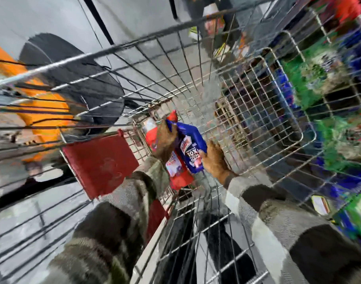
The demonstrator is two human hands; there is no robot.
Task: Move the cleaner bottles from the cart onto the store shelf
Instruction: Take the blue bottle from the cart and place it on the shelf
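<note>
Inside the wire cart (257,95), both hands grip a blue bottle (191,148)

Counted in the blurred view: 1 wire cart (196,64), 1 blue cleaner bottle (191,148), 2 red cleaner bottles (153,138) as far as the blur allows, 1 red flap (99,162), 2 hands, left hand (165,140) and right hand (214,158), and 2 striped sleeves (278,222).
</note>
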